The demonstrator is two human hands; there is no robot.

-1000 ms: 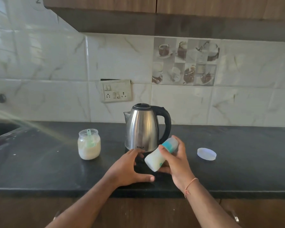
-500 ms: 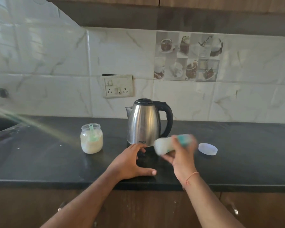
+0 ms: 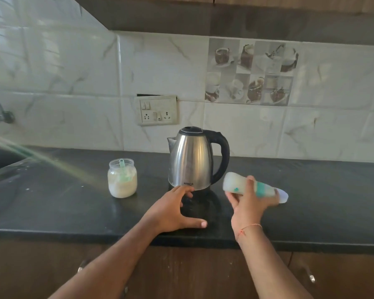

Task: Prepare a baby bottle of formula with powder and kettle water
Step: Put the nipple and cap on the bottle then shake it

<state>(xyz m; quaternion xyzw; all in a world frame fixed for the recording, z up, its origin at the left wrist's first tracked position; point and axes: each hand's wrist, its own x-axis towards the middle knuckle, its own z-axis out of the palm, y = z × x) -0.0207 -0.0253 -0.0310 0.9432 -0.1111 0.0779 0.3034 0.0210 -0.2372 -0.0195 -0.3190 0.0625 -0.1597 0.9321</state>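
While the right hand grips the one baby bottle around its middle, fingers wrapped round it, the bottle lies nearly sideways in the air just right of the kettle, base towards the kettle and capped teat end pointing away. It holds milky white liquid and looks blurred, which suggests shaking. I judge it light, stiff plastic, perhaps slick if wet, and best held around the waist near the teal collar, as it is. One left hand rests flat in front of the kettle, fingers spread on the black countertop, holding nothing. One powder jar with a green scoop inside stands left of the kettle, well apart. One clear lid lies right of the kettle, partly hidden behind the bottle.
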